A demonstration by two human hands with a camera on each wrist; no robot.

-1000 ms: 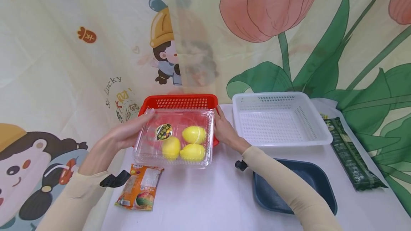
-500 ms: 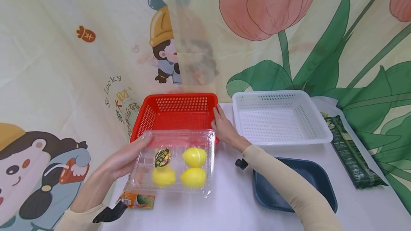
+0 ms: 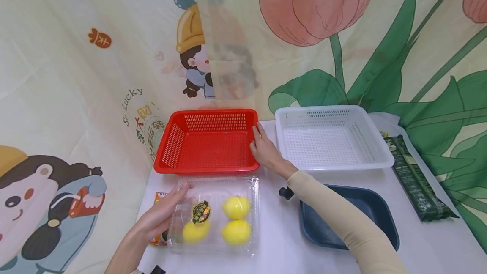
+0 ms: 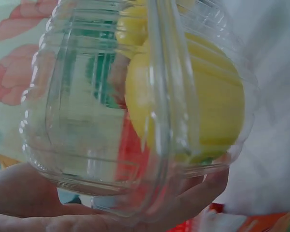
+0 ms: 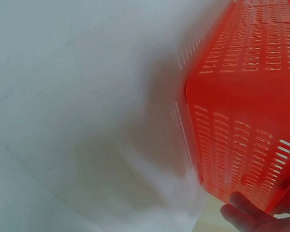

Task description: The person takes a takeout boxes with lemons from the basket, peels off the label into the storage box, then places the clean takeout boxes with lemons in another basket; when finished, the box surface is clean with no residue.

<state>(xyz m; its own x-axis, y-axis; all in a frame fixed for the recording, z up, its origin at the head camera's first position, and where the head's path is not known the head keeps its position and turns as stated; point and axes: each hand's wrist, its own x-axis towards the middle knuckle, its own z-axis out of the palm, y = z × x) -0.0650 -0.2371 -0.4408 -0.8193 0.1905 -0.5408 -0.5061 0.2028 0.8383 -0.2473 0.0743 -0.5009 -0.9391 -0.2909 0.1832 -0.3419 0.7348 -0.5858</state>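
Observation:
My left hand grips the left side of a clear plastic clamshell box, its thumb on top. Three yellow lemons show through the lid, which bears a round black label. In the left wrist view a lemon lies against the box wall, with my fingers underneath. The box is in front of a red slotted basket. At that basket's right wall, my right hand pinches the rim; the right wrist view shows fingertips against the outer wall.
A white slotted basket stands to the right of the red one. Nearer me is a dark blue tray, partly behind my right forearm. A long green packet lies at far right. The box and left hand partly cover an orange packet.
My left hand has brought the clamshell box down and toward me, away from the red basket. My right hand has come off the box's right side and stays at the basket rim.

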